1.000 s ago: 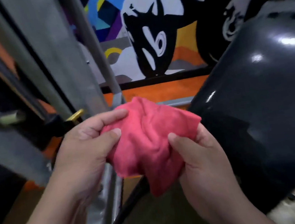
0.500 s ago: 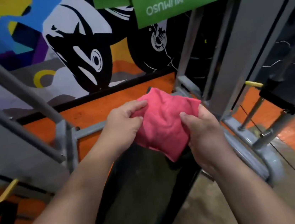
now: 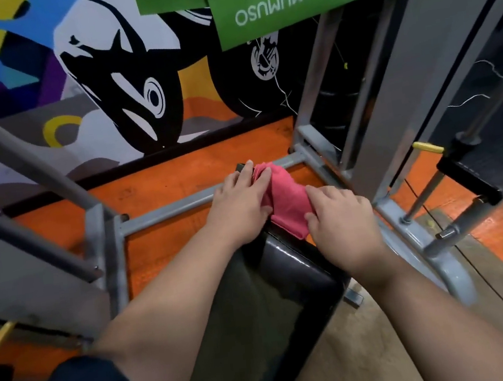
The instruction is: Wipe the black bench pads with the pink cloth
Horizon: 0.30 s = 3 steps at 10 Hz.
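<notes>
The pink cloth (image 3: pixel 286 200) is pressed onto the far end of the black bench pad (image 3: pixel 271 308) by 2 hands: left hand (image 3: pixel 240 202) with fingers flat, right hand (image 3: pixel 339 220) with fingers curled over its edge. Even pressure and overlapping strokes are advised.

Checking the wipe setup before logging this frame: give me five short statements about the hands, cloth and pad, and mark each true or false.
1. Both hands are on the pink cloth. True.
2. The cloth lies at the far end of the black bench pad. True.
3. The left hand grips the grey frame bar. False: it rests flat on the cloth.
4. The cloth hangs from the green bag. False: it sits on the pad.
5. The right hand has fingers on the cloth's near edge. True.
</notes>
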Tool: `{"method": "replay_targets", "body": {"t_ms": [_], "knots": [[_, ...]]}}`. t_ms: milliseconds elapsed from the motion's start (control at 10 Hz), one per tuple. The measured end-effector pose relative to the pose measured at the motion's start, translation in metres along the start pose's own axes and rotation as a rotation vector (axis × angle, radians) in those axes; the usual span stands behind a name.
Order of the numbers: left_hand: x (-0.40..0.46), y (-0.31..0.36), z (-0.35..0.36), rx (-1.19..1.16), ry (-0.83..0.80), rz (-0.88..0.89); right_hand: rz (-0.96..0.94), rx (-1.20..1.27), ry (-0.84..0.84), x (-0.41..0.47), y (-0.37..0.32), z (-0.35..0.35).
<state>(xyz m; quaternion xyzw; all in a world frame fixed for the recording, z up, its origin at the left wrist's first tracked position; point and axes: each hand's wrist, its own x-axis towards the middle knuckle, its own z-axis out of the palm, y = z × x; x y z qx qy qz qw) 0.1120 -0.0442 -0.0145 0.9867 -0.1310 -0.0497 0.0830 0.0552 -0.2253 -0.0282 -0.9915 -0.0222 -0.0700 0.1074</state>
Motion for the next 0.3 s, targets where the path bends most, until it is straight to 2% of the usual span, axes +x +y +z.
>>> {"method": "replay_targets", "body": {"t_ms": [300], "knots": [[-0.032, -0.004, -0.015, -0.004, 0.014, -0.043, 0.06, -0.007, -0.158, 0.008, -0.003, -0.01]]}}
